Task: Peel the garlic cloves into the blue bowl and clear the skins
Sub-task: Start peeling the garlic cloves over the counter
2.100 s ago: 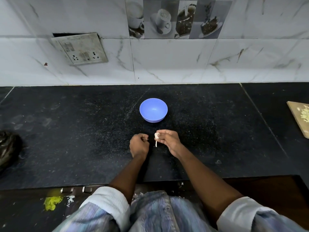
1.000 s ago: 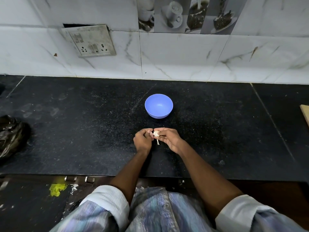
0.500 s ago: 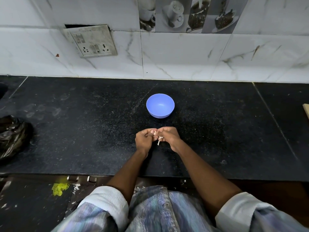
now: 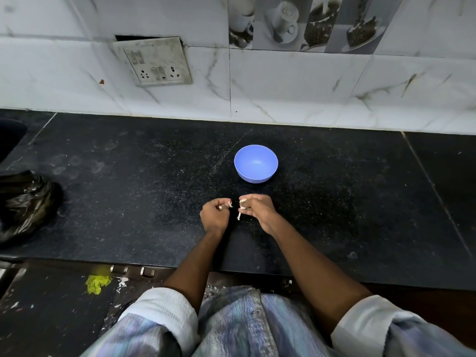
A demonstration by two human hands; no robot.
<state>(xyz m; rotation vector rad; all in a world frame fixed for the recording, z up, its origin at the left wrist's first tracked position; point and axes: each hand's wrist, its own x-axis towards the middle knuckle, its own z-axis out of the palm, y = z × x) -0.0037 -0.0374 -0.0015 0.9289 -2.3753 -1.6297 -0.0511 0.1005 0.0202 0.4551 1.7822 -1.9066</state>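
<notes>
Hands: both are held just above the black granite countertop (image 4: 128, 202), a small gap between them, forearms reaching in from the near edge with sleeves rolled up.
Right hand (image 4: 257, 210): fingers curled, pinching a garlic clove (image 4: 242, 204) at the fingertips; a thin strip of skin (image 4: 239, 215) dangles below it.
Left hand (image 4: 215, 215): fingers curled, pinching a small torn piece of garlic skin (image 4: 229, 205) between thumb and forefinger, just left of the clove.
Blue bowl (image 4: 256, 163): stands upright on the countertop beyond the hands, slightly right of the gap between them, near but apart; nothing shows inside it.
Black plastic bag (image 4: 23, 202): lies crumpled at the far left of the counter, well apart from the hands.
Switchboard (image 4: 154, 61): sits tilted on the white tiled wall behind, left of the bowl.
</notes>
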